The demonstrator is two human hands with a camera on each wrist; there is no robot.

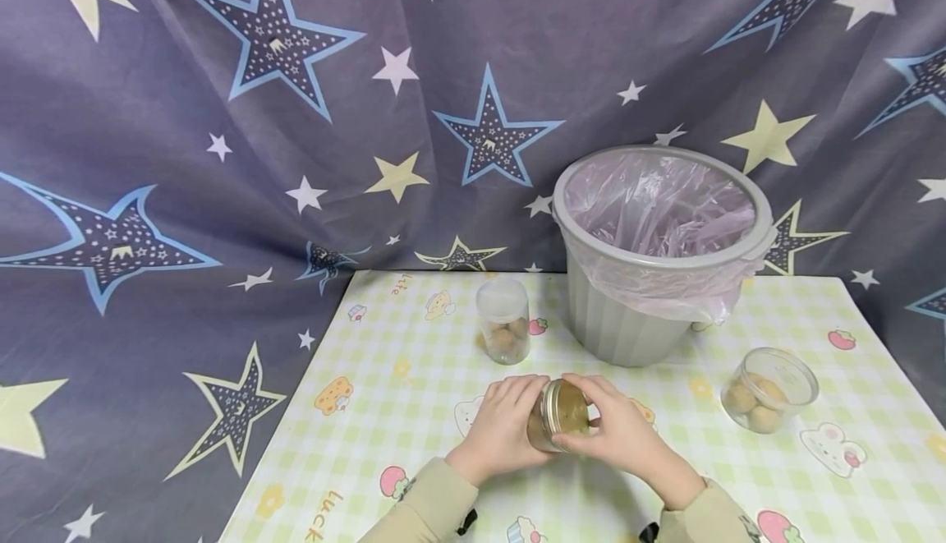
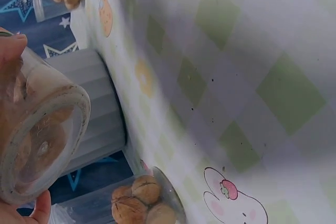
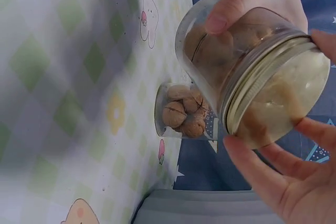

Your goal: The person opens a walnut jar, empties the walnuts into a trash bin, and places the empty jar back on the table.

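In the head view, holds a glass jar (image 1: 538, 438) over the checked tabletop (image 1: 355, 453), low in the middle. Grips the body of the jar with left hand (image 1: 501, 428), with fingers curled and clamped around the glass. Grips the golden lid (image 1: 571, 407) with right hand (image 1: 624, 434), with thumb and fingers clamped at its edge. Tilts the jar almost on its side, with the lid facing toward right hand. Has behind the jar, standing upright, a tall clear container (image 1: 515, 305) with brown walnuts (image 1: 502, 339) in its bottom. Has farther right and behind a grey bin (image 1: 621, 317), lined with a thin pinkish bag (image 1: 658, 206). Has at the right side a low clear tub (image 1: 798, 383) with several round brown things inside.

In the left wrist view, shows from near the round base (image 2: 44, 148) of the jar, raised off the tabletop. Shows also the side of the grey bin.

In the right wrist view, shows the lid on the mouth of the jar, with fingers of right hand spread around its rim. Shows brown rounded pieces (image 3: 212, 51) through the glass. Cannot tell if the lid is loose or tight.
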